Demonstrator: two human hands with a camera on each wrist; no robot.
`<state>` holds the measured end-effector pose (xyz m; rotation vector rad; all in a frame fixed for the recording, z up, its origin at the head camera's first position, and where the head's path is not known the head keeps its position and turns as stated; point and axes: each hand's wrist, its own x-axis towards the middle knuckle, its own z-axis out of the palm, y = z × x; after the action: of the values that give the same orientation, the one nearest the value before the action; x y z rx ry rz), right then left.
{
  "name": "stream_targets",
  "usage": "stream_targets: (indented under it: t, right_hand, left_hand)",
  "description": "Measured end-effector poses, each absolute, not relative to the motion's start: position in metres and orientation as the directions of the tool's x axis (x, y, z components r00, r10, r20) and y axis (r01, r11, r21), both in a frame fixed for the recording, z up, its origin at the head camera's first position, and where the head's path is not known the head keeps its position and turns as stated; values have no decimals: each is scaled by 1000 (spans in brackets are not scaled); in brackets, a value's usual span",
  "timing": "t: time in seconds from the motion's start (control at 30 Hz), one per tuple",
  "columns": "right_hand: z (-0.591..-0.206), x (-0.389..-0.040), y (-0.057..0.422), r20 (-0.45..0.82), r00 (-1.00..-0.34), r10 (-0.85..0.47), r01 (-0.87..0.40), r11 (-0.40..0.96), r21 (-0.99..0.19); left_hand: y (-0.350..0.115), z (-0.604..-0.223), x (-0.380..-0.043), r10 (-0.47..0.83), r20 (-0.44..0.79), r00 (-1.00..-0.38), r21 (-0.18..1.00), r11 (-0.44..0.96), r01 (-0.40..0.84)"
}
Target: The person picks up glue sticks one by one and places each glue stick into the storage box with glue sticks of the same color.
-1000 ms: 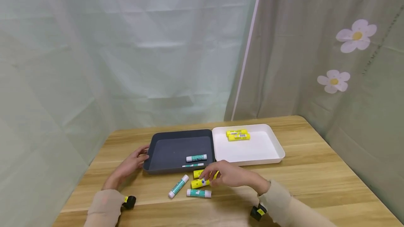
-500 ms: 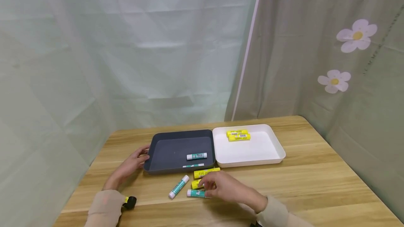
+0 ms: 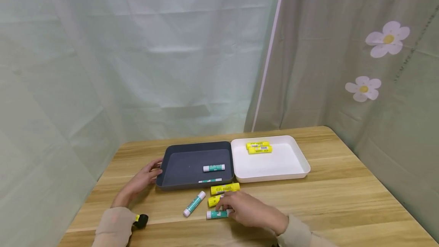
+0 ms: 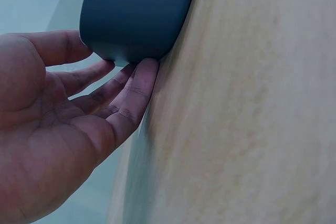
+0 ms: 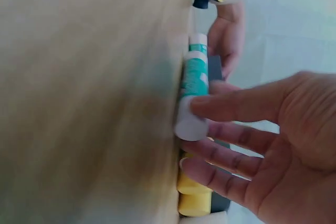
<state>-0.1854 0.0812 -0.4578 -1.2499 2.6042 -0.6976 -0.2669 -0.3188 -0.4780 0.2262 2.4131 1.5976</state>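
My right hand [image 3: 248, 209] pinches the right end of a green-and-white glue stick [image 3: 217, 214] lying near the table's front. In the right wrist view the thumb lies on the white cap [image 5: 190, 121], with the fingers on the far side. Just beyond lie two yellow glue sticks [image 3: 224, 188], the nearer one partly hidden by the hand. Another green-and-white glue stick [image 3: 194, 204] lies slanted to their left. My left hand [image 3: 141, 181] rests its fingertips against the left side of the dark grey tray [image 3: 192, 186]; its fingers are extended in the left wrist view.
Inside the grey tray are two green-and-white glue sticks [image 3: 214, 168], one mostly hidden by the front wall. A white tray [image 3: 288, 165] adjoins it on the right and holds two yellow glue sticks [image 3: 259, 149]. Curtains [image 3: 185, 68] hang behind the wooden table [image 3: 343, 193].
My right hand has come from the yellow glue sticks toward the front and taken the green-and-white one by its end, shifting it slightly right and nearer. The left hand stays put.
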Motion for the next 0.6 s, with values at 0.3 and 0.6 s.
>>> stream_targets:
  t: [0.3, 0.6]
  right_hand:
    - [-452, -190, 92, -9, -574, -819, -746, 527, -407]
    - [-452, -188, 92, -33, -579, -814, -743, 545, -390]
  left_hand:
    - [-319, -479, -267, 266, -104, -958, 919, 395, 10]
    - [-319, -479, -267, 283, -88, -955, 921, 387, 30]
